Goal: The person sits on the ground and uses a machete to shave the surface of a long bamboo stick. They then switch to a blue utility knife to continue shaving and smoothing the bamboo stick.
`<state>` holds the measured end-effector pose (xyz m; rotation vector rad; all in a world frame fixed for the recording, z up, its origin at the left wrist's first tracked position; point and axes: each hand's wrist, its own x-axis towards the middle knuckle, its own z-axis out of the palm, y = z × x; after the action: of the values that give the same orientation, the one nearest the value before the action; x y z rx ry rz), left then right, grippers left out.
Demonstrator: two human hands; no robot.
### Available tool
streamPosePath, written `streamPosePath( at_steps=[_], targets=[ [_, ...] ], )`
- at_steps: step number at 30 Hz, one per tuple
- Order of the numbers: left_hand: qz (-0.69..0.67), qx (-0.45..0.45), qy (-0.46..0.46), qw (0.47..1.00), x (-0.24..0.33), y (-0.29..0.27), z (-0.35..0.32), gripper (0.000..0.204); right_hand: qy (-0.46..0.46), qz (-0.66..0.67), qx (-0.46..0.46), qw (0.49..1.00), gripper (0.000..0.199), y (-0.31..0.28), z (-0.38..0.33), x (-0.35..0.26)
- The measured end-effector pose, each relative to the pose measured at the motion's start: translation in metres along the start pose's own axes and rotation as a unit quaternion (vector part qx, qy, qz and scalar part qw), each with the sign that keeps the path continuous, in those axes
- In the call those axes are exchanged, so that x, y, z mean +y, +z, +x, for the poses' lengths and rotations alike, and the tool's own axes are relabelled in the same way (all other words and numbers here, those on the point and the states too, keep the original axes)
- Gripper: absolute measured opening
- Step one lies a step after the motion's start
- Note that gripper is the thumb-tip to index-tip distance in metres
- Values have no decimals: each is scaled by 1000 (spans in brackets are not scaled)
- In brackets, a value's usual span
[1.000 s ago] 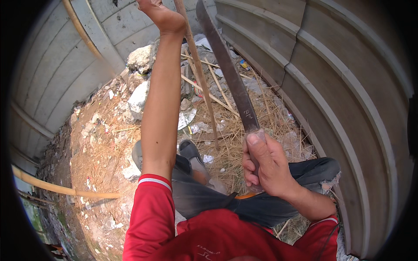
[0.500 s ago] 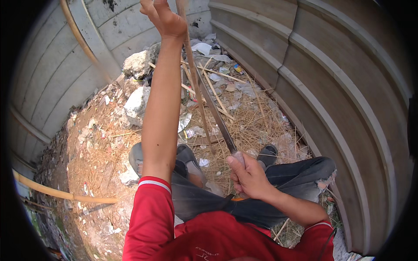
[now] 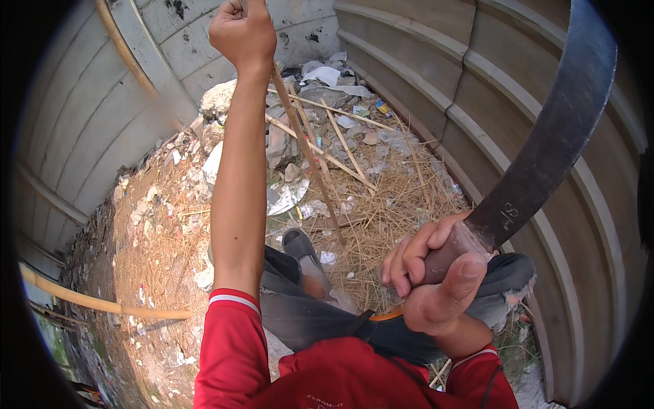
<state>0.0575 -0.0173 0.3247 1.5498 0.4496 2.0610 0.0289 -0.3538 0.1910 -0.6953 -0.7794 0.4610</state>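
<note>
Held up at the top edge, my left hand (image 3: 243,33) is closed in a fist round a thin brown stick (image 3: 308,151). The stick slants down from the fist, and its lower tip is near the straw between my feet. Part of the fist lies past the top of the picture. My right hand (image 3: 439,300) grips the handle of a machete (image 3: 538,153), its thumb pressed along the handle. The wide dark blade curves up and out to the right, well apart from the stick.
Corrugated metal sheeting (image 3: 504,75) rises close on my right. A pale panel wall (image 3: 75,116) stands on the left and at the back. Loose strips (image 3: 340,140), straw (image 3: 402,198), rocks (image 3: 219,101) and litter cover the ground. A bamboo pole (image 3: 102,303) juts in from the left.
The machete has swung up and to the right, away from beside the stick, and my right hand has turned and risen. My left hand has moved slightly left and down with the stick.
</note>
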Motion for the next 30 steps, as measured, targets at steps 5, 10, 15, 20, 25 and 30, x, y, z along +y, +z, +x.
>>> streamPosePath(
  at_steps=[5,10,15,20,25,30],
  targets=[
    [37,27,44,998,-6,-14,10,39,450,-140,-32,881,30,-46,-73,97],
    [21,66,46,997,-22,-27,24,41,459,-109,-15,882,35,-59,-72,68],
    [43,63,40,996,-18,-27,21,38,308,-73,24,948,34,-34,-32,27],
    [50,78,57,994,-9,-30,14,36,116,23,14,993,38,-13,-17,9],
    [46,50,86,994,-12,-26,14,31,199,-241,-53,948,35,-49,-77,102],
    [67,56,40,995,-2,-33,10,38,397,-243,-9,885,37,-90,-119,137]
  ],
)
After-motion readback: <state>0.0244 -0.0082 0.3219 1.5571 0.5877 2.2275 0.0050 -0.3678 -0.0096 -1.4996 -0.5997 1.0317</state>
